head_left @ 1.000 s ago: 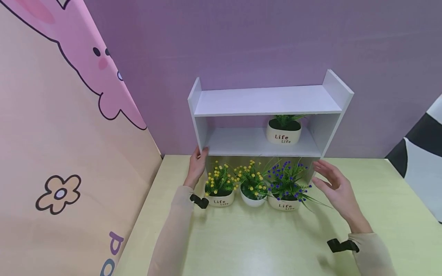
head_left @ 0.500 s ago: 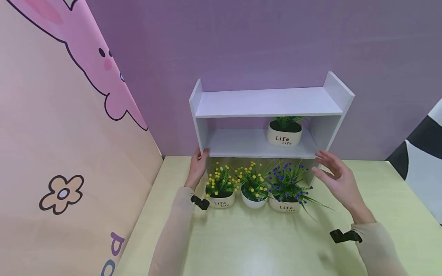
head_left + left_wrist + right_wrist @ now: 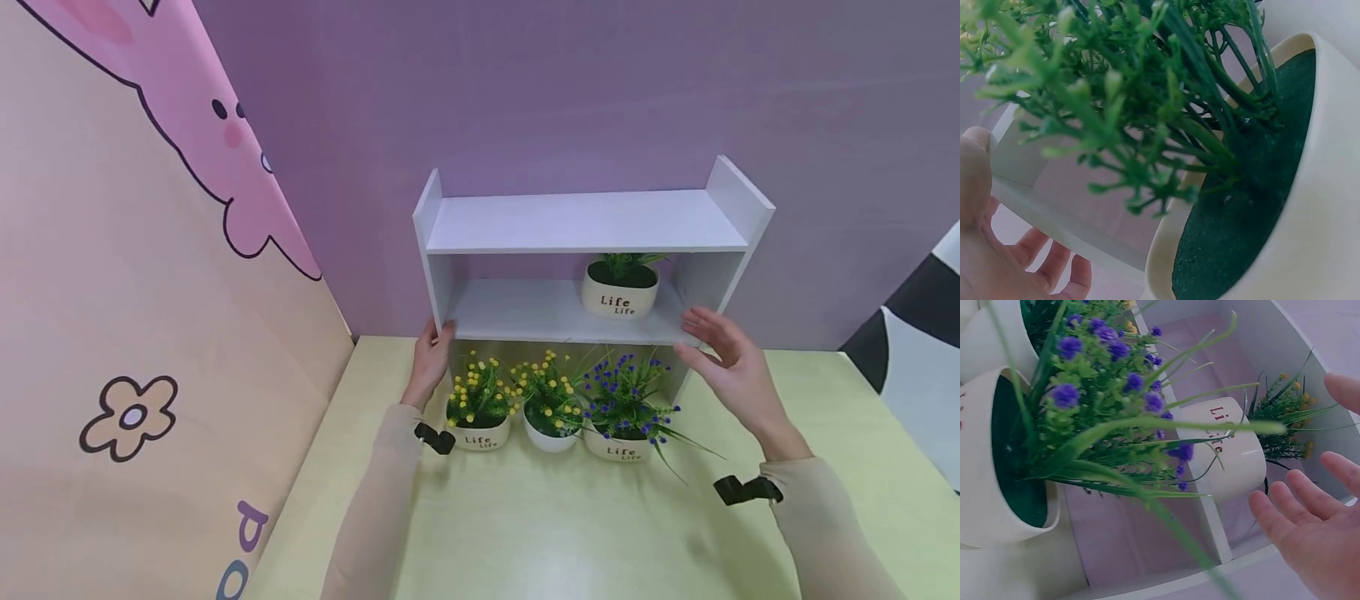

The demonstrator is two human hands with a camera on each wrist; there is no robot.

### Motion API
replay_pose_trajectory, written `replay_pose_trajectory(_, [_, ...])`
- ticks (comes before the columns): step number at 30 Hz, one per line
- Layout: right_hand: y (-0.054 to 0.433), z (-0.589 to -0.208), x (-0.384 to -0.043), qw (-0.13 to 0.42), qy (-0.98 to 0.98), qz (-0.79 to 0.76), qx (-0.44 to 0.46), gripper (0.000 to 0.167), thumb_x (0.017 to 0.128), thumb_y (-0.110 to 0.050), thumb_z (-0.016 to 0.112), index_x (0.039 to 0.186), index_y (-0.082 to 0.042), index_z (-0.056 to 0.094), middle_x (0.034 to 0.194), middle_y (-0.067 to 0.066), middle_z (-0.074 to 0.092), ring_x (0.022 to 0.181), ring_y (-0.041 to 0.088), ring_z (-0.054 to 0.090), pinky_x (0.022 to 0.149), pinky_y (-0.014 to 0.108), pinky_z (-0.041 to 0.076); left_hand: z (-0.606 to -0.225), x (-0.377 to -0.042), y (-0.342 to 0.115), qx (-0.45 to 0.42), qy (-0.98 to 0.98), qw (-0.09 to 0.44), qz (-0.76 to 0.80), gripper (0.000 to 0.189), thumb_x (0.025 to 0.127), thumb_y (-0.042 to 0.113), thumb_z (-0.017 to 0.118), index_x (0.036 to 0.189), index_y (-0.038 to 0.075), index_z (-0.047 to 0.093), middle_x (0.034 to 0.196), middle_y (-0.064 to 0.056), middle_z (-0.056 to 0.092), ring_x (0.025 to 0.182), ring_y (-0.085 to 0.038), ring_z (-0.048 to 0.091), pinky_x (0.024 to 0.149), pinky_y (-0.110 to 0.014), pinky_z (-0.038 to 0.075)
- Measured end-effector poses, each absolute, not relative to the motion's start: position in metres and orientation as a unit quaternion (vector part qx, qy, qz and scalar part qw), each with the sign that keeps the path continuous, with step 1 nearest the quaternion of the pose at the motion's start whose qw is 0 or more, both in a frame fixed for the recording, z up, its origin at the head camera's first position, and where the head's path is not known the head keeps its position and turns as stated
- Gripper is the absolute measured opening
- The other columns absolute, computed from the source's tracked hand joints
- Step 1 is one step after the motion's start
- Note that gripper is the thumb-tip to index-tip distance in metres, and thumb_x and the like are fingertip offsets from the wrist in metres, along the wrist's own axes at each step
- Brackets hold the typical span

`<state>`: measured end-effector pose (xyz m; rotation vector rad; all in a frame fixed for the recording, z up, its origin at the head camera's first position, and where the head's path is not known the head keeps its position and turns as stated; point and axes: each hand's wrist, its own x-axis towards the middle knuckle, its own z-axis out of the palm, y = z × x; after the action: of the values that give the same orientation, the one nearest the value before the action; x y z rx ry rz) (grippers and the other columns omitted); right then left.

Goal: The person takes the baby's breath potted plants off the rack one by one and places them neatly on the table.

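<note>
A white two-tier shelf unit [image 3: 585,223] stands against the purple wall. My left hand [image 3: 430,362] grips the lower part of its left side panel, thumb on one face and fingers on the other in the left wrist view. Beside the right side panel, my right hand [image 3: 731,375] is raised with its fingers spread, holding nothing. A cream "Life" pot with a plant [image 3: 619,297] sits on the middle board, toward the right; its yellow flowers [image 3: 1308,400] show in the right wrist view, near my right fingertips.
Below the middle board, from left to right, stand a cream pot [image 3: 480,437] with yellow flowers, a round white pot [image 3: 551,440] with yellow flowers, and a cream pot [image 3: 618,448] with blue-purple flowers. Its long leaves reach rightward over the pale table [image 3: 525,533].
My right hand has risen along the shelf unit's right side panel. The left hand keeps its hold, and the pots stay where they were.
</note>
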<state>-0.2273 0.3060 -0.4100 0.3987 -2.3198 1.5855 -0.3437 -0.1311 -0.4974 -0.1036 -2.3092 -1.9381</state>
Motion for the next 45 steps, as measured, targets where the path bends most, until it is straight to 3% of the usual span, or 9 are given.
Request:
replay_pose_trajectory(22, [0.299, -0.399, -0.251, 0.161, -0.816, 0.545, 0.109, 0.06, 0.104, -0.015, 0.071, 0.16, -0.014, 0.048, 0.144, -0.02, 0.058, 0.13, -0.006, 0.055, 0.097, 0.004, 0.045, -0.499, -0.342, -0.13, -0.031, -0.765, 0.063, -0.64, 0.06, 0.113, 0.048, 0.049, 0.167, 0.025, 0.04, 0.155, -0.018, 0.054, 0.142, -0.04, 0.054, 0.115, -0.064, 0.045])
replay_pose_trajectory(28, [0.296, -0.394, -0.259, 0.153, -0.827, 0.533, 0.089, 0.062, 0.105, -0.022, 0.071, 0.16, -0.01, 0.047, 0.151, -0.009, 0.056, 0.133, -0.004, 0.054, 0.098, 0.004, 0.045, -0.497, -0.343, -0.13, -0.033, -0.762, 0.063, -0.644, 0.06, 0.113, 0.048, 0.05, 0.167, 0.024, 0.04, 0.154, -0.019, 0.055, 0.141, -0.04, 0.055, 0.115, -0.064, 0.045])
replay_pose_trajectory(33, [0.294, -0.394, -0.266, 0.146, -0.826, 0.538, 0.082, 0.063, 0.104, -0.023, 0.072, 0.158, -0.004, 0.046, 0.15, -0.012, 0.055, 0.135, 0.001, 0.054, 0.101, 0.005, 0.045, -0.497, -0.343, -0.13, -0.033, -0.763, 0.064, -0.643, 0.059, 0.112, 0.047, 0.051, 0.166, 0.025, 0.04, 0.152, -0.019, 0.056, 0.14, -0.04, 0.056, 0.114, -0.063, 0.046])
replay_pose_trajectory(39, [0.297, -0.392, -0.274, 0.143, -0.823, 0.544, 0.077, 0.06, 0.103, -0.023, 0.073, 0.156, -0.006, 0.048, 0.148, -0.012, 0.055, 0.134, 0.0, 0.054, 0.101, 0.005, 0.045, -0.498, -0.343, -0.13, -0.029, -0.761, 0.057, -0.646, 0.059, 0.112, 0.047, 0.051, 0.165, 0.022, 0.043, 0.151, -0.02, 0.057, 0.139, -0.04, 0.056, 0.113, -0.062, 0.047])
replay_pose_trajectory(45, [0.297, -0.389, -0.28, 0.141, -0.831, 0.534, 0.069, 0.066, 0.103, -0.025, 0.074, 0.159, -0.003, 0.045, 0.155, -0.002, 0.053, 0.138, 0.006, 0.054, 0.103, 0.006, 0.046, -0.497, -0.342, -0.131, -0.028, -0.761, 0.058, -0.646, 0.059, 0.112, 0.047, 0.051, 0.166, 0.023, 0.042, 0.151, -0.019, 0.057, 0.14, -0.04, 0.056, 0.114, -0.063, 0.046])
